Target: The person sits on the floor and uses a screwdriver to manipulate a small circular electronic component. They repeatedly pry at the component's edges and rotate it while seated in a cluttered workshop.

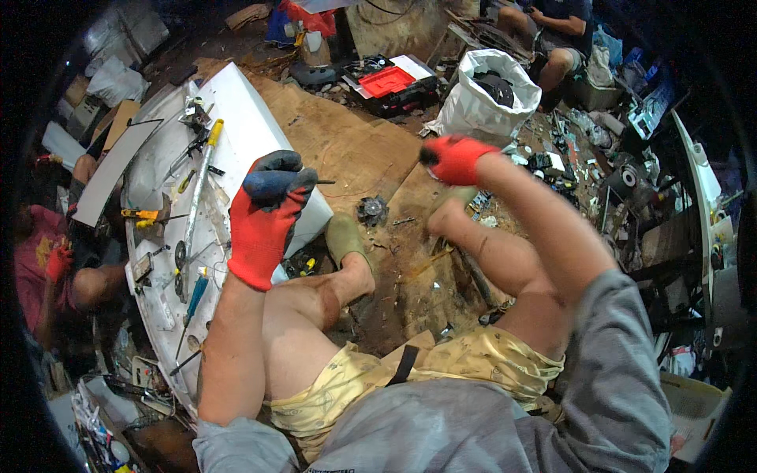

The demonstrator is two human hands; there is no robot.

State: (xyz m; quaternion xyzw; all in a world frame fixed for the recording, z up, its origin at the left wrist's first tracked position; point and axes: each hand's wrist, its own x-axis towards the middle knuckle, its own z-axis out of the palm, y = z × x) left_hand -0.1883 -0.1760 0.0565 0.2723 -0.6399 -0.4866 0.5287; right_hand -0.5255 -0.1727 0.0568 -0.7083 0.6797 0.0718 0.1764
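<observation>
My left hand [266, 213], in a red glove with dark fingertips, grips a blue-handled tool [265, 184] with a thin dark shaft pointing right. My right hand [457, 160], gloved alike, is raised with curled fingers; what it holds, if anything, I cannot make out. A dark crumpled object [372, 210] lies on the brown board [331, 142] between my clog-clad feet. At my left, a white appliance panel [242, 106] bears several tools, including a yellow-handled long tool [215, 132] and a teal-handled screwdriver [195, 299].
A person in pink [39, 276] sits at the left, another [552, 39] at the back right. A white sack [473, 110] and an open black-and-red toolbox [386, 83] stand ahead. Scattered electronic scrap [556, 165] lies to the right, beside an upright panel [702, 181].
</observation>
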